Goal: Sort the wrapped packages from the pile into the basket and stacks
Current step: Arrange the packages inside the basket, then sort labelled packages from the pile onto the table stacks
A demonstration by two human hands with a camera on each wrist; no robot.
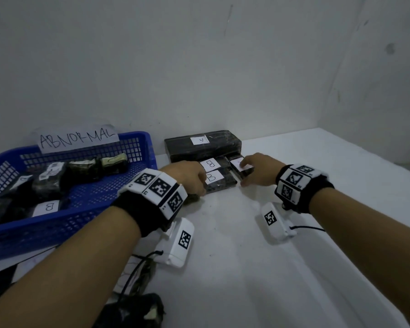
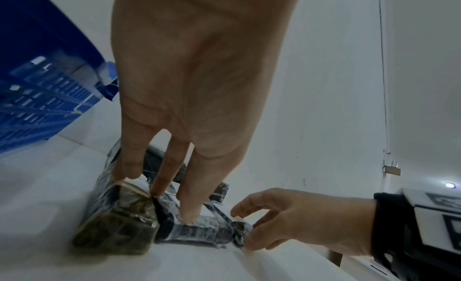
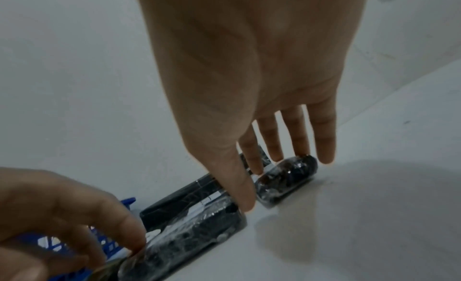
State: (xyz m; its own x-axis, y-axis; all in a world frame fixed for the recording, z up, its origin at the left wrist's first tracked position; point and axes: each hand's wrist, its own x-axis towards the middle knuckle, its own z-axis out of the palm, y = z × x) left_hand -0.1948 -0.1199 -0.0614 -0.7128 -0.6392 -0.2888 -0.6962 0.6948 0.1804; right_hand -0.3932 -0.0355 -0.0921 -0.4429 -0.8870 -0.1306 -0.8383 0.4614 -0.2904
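We have left hand (image 1: 187,174) and right hand (image 1: 258,170), fingers straight, pressing B packages (image 1: 219,177); slick wrap may slide, skewing the stack.

The left hand (image 1: 187,174) is covering part of a B-labelled package (image 1: 219,179), hiding its near-left corner. The right hand (image 1: 258,170) is hiding most of another package's label (image 1: 237,164), leaving its letter unreadable. The blue basket (image 1: 85,209) is running off the head view's left edge.

Head view high, facing down-forward; wrist views low, close, facing inward; all share packages (image 1: 219,166)
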